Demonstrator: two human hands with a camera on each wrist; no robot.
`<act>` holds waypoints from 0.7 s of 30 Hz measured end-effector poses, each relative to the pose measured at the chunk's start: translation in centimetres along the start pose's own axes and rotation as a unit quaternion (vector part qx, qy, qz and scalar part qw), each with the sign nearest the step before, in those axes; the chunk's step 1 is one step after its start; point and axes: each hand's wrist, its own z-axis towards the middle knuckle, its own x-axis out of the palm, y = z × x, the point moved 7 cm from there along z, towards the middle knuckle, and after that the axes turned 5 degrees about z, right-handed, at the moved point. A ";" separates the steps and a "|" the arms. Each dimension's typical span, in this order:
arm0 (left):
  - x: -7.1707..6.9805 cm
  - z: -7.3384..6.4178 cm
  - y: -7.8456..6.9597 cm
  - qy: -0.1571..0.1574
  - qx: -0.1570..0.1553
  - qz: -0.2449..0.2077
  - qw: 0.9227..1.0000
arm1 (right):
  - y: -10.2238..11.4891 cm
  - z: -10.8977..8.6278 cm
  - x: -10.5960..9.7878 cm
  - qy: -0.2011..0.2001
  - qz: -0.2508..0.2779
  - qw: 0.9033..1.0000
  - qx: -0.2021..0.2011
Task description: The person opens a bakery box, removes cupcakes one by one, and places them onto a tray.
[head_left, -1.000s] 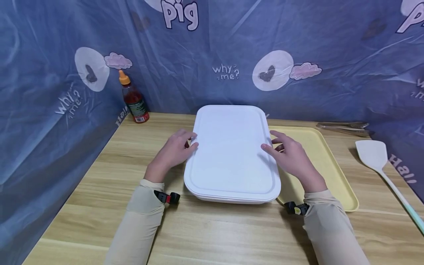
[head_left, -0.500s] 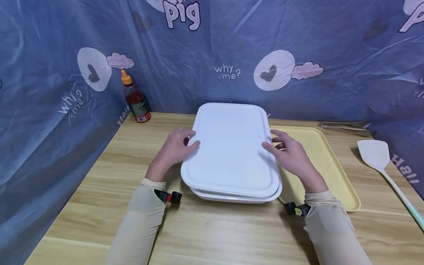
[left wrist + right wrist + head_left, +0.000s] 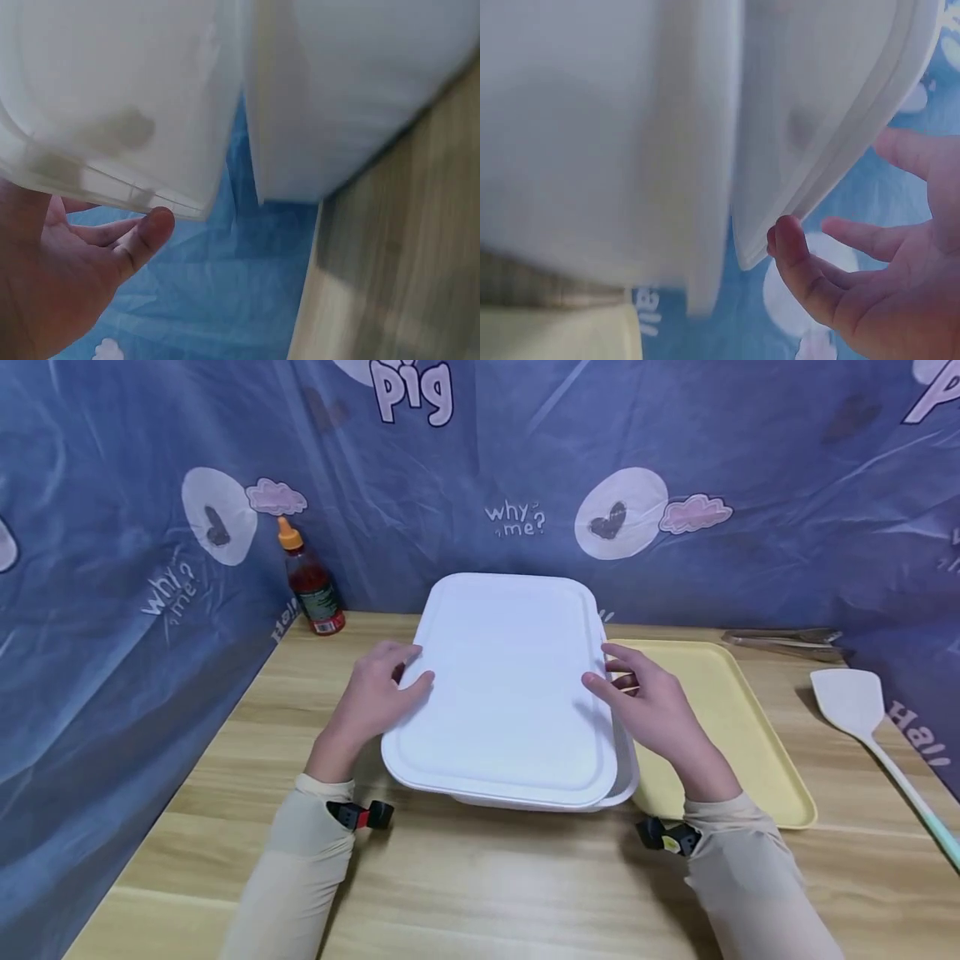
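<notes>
Lifted and slid leftward since the earlier frame, where it sat squarely on top, the white rounded-rectangular plastic lid (image 3: 510,685) now hangs tilted over the deep white plastic container (image 3: 626,768), baring that container's right rim. Both the left hand (image 3: 371,689) and the right hand (image 3: 648,702) have moved with it, their fingers curled in to pinch its long sides, thumbs on top. The container stands on the pale wood-grain worktop (image 3: 487,877), beside the shallow yellow rectangular tray (image 3: 723,727).

Only the edges are gripped, so an uneven lift could let one side slip and drop the lid. Its near end probably poses the other risk: if it catches the rim, the container may be dragged along. Whether they touch there is hard to tell, as the wrist views are blurred and close.
</notes>
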 end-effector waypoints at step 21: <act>-6.4 -5.0 6.3 -0.045 -0.042 0.020 0.998 | 6.0 0.1 7.2 0.019 0.047 0.998 -0.029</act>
